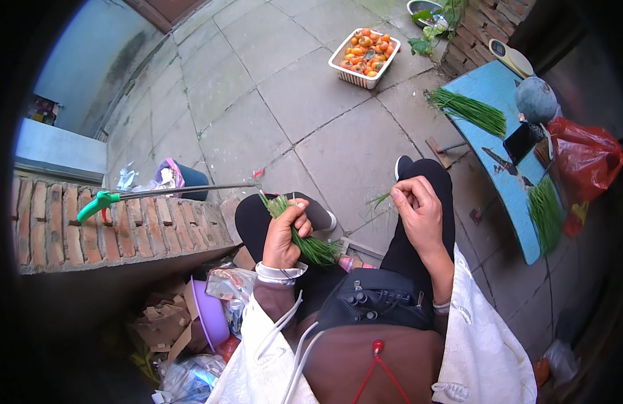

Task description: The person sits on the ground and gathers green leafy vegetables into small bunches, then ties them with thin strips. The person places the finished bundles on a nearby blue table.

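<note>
My left hand is closed around a bunch of green chives above my left thigh. Their pale cut ends stick up past the thumb, and the green tips hang down to the right. Over my right knee, my right hand pinches a few loose thin chive blades between thumb and fingertips. The two hands are apart. On the blue table to the right lie a second bunch of chives at the far end and a third bunch at the near end.
The table also bears a knife, a black phone, a grey-green pumpkin, a scale and a red plastic bag. A basket of persimmons stands ahead. Left are a brick ledge, a green-handled pick-up tool and a bin.
</note>
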A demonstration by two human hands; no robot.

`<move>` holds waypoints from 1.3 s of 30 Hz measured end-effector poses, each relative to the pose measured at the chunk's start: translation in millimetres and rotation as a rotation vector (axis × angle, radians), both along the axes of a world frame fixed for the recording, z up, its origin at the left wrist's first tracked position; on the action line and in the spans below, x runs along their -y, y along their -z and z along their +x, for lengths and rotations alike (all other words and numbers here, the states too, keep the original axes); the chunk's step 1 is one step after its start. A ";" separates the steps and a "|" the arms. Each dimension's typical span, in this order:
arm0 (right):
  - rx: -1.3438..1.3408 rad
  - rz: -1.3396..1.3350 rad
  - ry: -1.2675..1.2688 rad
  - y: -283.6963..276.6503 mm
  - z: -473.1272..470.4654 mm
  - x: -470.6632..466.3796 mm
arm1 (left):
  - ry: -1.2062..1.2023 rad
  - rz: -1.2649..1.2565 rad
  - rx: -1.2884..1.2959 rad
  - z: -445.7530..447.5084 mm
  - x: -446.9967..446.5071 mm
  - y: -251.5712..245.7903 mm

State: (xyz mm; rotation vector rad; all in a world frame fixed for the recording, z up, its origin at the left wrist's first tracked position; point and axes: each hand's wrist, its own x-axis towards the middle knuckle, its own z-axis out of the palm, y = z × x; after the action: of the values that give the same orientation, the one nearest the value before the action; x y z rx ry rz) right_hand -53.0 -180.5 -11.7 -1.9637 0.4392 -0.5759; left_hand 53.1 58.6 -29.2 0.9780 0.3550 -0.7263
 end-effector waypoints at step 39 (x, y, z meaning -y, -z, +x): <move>-0.108 0.455 -0.435 31.3 -9.6 -33.7 | 0.403 0.105 -0.032 -49.4 42.7 -11.7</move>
State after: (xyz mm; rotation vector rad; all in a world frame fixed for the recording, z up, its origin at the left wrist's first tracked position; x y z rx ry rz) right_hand -62.6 -146.8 -43.0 -1.5841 0.1756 -0.0792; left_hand 3.7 15.9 -17.5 1.1537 0.2262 -1.0975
